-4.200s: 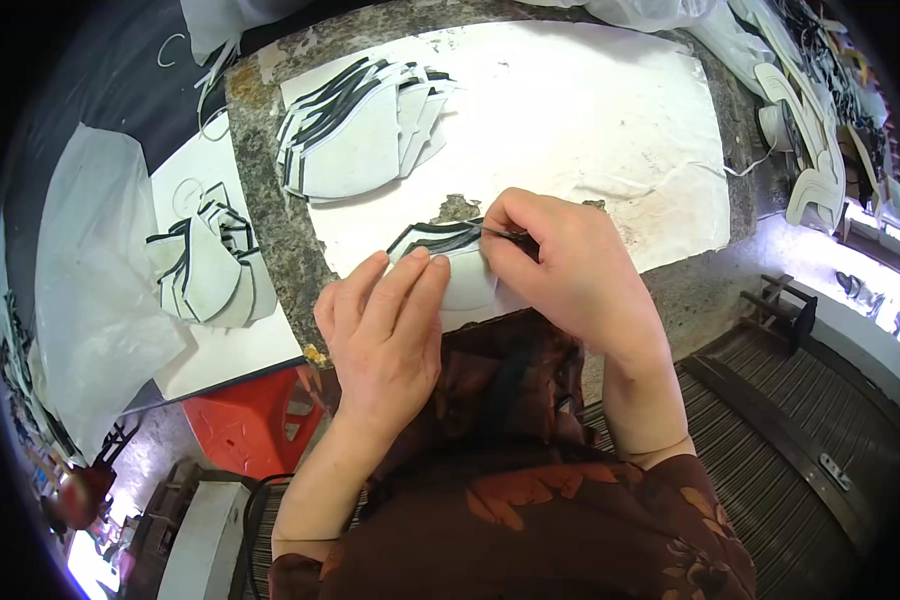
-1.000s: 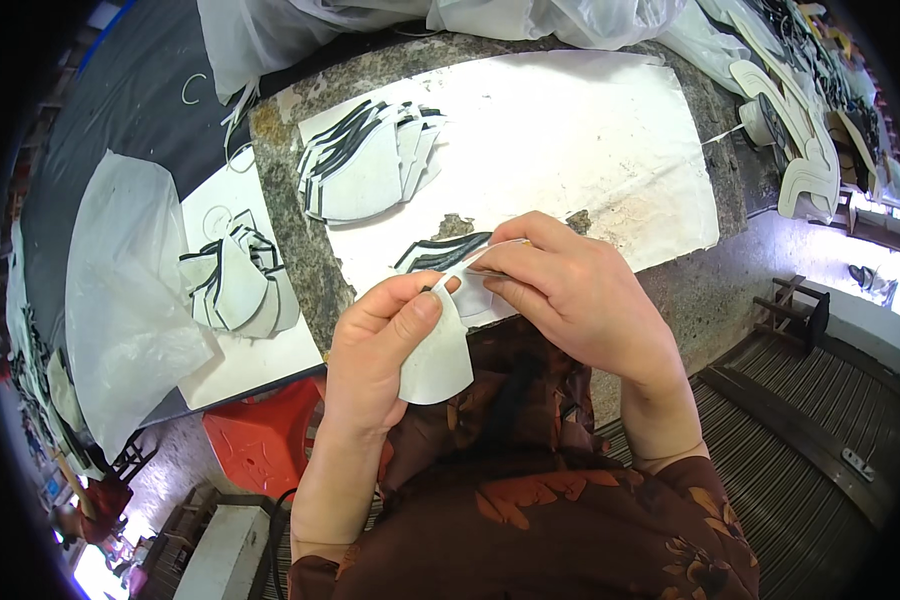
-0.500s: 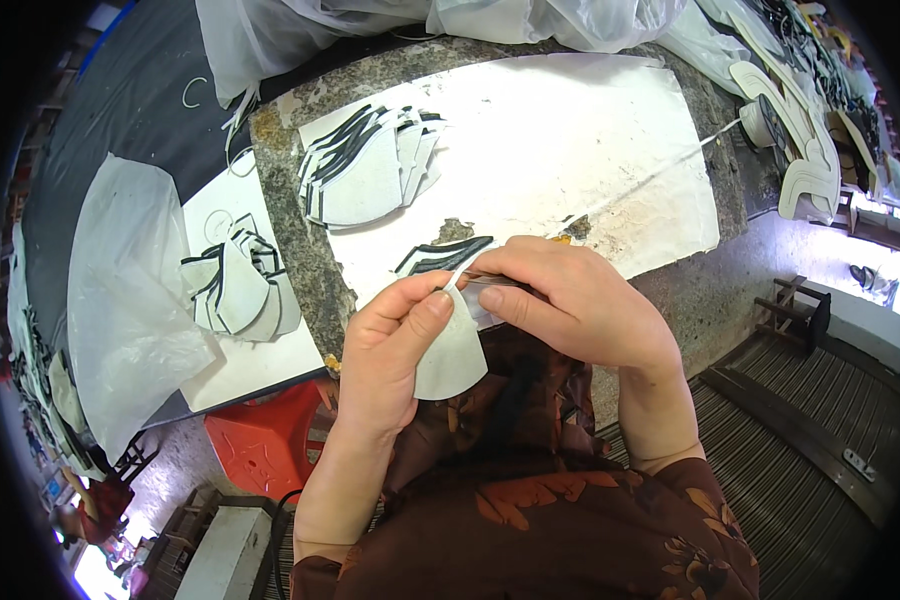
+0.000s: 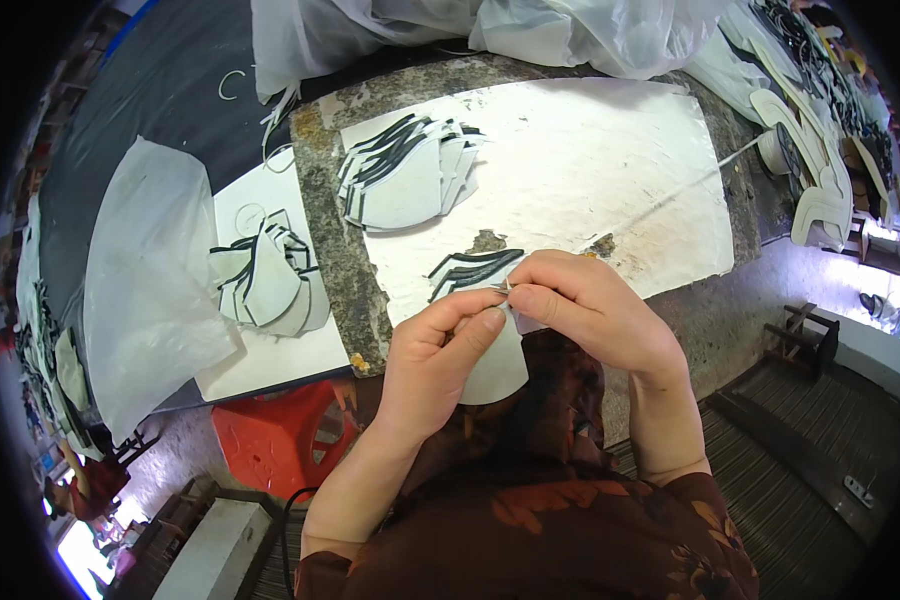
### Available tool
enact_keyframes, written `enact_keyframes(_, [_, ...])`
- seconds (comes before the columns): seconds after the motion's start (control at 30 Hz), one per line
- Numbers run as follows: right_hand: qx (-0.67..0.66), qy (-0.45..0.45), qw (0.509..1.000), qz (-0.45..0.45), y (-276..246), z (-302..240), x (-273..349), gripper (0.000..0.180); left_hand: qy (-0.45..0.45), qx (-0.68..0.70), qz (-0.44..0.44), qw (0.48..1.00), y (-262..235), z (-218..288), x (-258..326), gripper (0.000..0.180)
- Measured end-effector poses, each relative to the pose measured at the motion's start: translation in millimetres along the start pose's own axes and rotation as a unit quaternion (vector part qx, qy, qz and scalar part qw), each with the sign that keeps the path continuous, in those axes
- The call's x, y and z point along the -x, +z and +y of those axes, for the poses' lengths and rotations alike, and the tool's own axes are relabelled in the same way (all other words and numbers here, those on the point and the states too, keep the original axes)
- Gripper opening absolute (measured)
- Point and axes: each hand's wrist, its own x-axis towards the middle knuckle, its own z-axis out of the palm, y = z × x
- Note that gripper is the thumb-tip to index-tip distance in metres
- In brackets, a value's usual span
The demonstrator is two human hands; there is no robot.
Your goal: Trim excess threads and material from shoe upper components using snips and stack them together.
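Observation:
My left hand [image 4: 435, 350] pinches a pale grey-green, shoe-upper-like piece [image 4: 498, 374] by its upper edge, and the rounded end hangs down below the thumb. Against that edge, my right hand [image 4: 595, 315] is closed, thumb and forefinger pressed together. A short bit of white tape [image 4: 509, 283] shows at its fingertips; the fingers hide most of it. Something thin and dark, too small to name, also shows between the two hands. Just beyond my fingers, a few similar pieces with dark edging [image 4: 475, 268] lie on the white sheet [image 4: 590, 150].
A fanned stack of dark-edged pieces [image 4: 400, 185] lies at the sheet's far left, with another pile [image 4: 268, 275] further left by a plastic bag [image 4: 145, 290]. From a spool [image 4: 778, 150] at right, a pale strip runs towards my hands. A red stool [image 4: 275, 435] stands below.
My fingertips have come together at the piece's upper edge. The white tape that stretched between them is now mostly hidden. The whole view has shifted slightly, moving the table rightward.

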Motion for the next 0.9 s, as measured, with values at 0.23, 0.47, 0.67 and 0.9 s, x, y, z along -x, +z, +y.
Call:
enact_keyframes(0.23, [-0.08,0.029,0.996,0.032,0.6,6.8,1.5,0.024,0.011,-0.015,-0.04,0.999,-6.8,6.7,-2.1,0.023])
enact_keyframes(0.47, [-0.119,0.035,0.991,0.044,3.4,-0.5,1.8,0.023,0.266,-0.408,0.066,0.871,-26.9,78.9,-56.4,0.031])
enact_keyframes(0.67, [0.061,-0.134,0.989,0.031,6.9,9.1,4.6,0.013,0.335,-0.421,0.088,0.838,-36.4,73.3,-41.1,0.039])
enact_keyframes(0.9, [0.163,-0.161,0.973,-0.04,12.1,-1.0,19.6,0.014,-0.046,-0.025,-0.164,0.985,-12.9,23.9,-11.9,0.035])
